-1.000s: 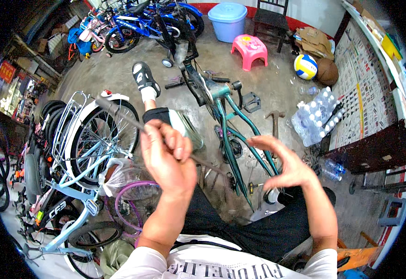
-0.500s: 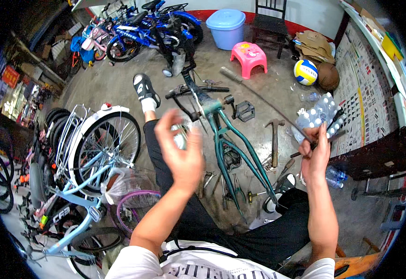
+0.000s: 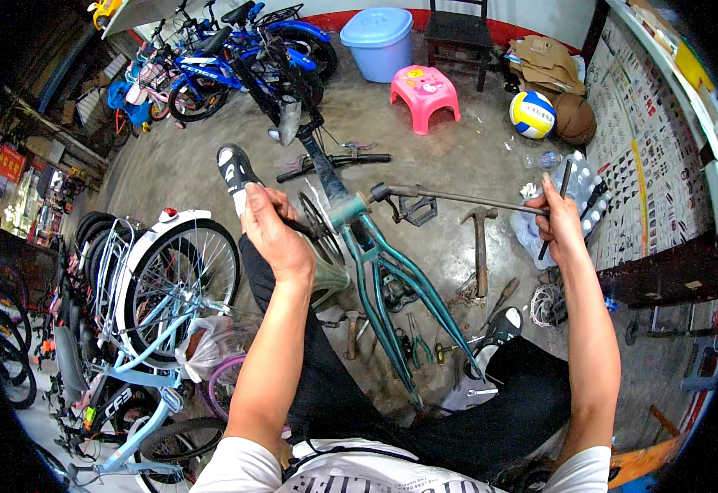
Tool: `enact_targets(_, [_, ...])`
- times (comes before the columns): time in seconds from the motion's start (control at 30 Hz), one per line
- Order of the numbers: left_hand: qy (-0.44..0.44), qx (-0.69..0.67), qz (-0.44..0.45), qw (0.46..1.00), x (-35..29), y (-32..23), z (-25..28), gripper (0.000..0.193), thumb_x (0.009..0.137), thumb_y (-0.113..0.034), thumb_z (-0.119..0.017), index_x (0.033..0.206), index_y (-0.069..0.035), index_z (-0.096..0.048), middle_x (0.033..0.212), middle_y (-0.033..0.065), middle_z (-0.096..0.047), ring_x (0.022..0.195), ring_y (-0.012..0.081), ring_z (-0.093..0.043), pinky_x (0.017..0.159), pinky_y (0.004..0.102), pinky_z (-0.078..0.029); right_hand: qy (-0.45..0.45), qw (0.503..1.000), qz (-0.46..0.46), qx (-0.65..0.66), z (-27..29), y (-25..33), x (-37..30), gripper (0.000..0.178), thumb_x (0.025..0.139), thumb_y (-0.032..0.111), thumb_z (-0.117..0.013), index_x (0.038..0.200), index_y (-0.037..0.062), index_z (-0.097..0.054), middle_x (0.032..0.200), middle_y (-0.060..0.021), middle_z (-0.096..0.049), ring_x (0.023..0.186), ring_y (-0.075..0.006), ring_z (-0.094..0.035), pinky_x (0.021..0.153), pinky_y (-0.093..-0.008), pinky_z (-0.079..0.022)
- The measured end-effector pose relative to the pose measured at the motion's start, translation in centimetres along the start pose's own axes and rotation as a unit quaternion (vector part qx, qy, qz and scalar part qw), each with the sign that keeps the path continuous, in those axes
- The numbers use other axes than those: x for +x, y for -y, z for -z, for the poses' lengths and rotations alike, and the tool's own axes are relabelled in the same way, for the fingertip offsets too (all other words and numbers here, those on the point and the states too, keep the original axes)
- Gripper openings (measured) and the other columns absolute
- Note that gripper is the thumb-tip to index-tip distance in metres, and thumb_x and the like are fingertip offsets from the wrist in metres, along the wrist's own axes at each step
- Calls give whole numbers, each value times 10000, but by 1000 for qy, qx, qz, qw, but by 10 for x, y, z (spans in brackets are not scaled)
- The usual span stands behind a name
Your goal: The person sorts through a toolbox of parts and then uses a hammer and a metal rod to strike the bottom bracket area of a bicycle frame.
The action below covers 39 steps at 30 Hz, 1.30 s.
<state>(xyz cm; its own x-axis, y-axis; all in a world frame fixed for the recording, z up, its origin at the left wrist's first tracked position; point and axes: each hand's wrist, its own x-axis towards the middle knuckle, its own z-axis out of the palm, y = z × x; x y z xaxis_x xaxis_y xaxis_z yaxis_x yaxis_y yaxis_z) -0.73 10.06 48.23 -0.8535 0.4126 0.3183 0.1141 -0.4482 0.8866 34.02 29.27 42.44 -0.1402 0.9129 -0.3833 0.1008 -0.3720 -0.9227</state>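
Note:
A green bicycle frame lies between my legs, its bottom bracket near the middle of the view. My right hand is closed on a long T-handle wrench; its dark crossbar passes through my grip. The wrench's far end meets the end of the right crank, beside the black pedal. On the left, my left hand is closed around a dark crank arm next to the chainring. Its fingers partly hide that arm.
A hammer and several hand tools lie on the floor. At left stands a light blue bicycle. A pink stool, a blue bucket and two balls are farther back. Bagged bottles lie beyond my right hand.
My right hand has swung the wrench from pointing forward to lying across, its end now at the crank. My left hand has lowered from mid-air onto the left crank arm; the chainring has come into view.

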Motion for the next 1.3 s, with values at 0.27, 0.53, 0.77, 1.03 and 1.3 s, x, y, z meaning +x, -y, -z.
enact_targets(0.27, [-6, 3, 15, 1000, 12, -2, -1, 457, 1054, -459, -493, 761, -120, -407, 657, -12, -374, 545, 88, -284, 503, 276, -238, 96, 994, -21, -43, -4, 36, 59, 570, 939, 606, -625, 823, 49, -594, 595, 49, -394, 454, -45, -284, 417, -241, -165])
enact_targets(0.53, [-21, 16, 79, 997, 29, -2, -6, 479, 1046, -498, -501, 752, -129, -416, 614, -39, -346, 484, 54, -225, 448, 259, -161, 144, 971, -42, -188, -50, 52, 154, 559, 915, 668, -591, 895, 111, -549, 733, 0, -503, 502, -71, -349, 422, -254, -195])
enact_targets(0.77, [-22, 33, 218, 975, 62, 17, -3, 502, 994, -599, -542, 763, -168, -430, 587, -88, -277, 471, 44, -204, 438, 248, -148, -1, 931, 200, -306, -83, 20, 216, 574, 941, 616, -579, 1071, 57, -585, 819, -14, -518, 625, -111, -412, 526, -282, -340])
enact_targets(1.03, [-23, 30, 167, 985, 56, 25, 6, 514, 1037, -598, -432, 885, -110, -494, 617, -78, -310, 495, 44, -239, 448, 242, -176, 27, 948, 122, -291, -81, 53, 183, 710, 954, 695, -469, 1143, 42, -672, 740, 9, -507, 550, -99, -418, 480, -277, -317])
enact_targets(1.3, [-29, 39, 139, 989, 54, 24, 4, 495, 1037, -595, -434, 858, -135, -470, 613, -55, -339, 477, 63, -275, 422, 248, -192, -99, 899, 151, -399, -81, 63, 170, 834, 927, 772, -345, 1013, 38, -731, 992, -202, -716, 1011, -384, -672, 914, -468, -492])
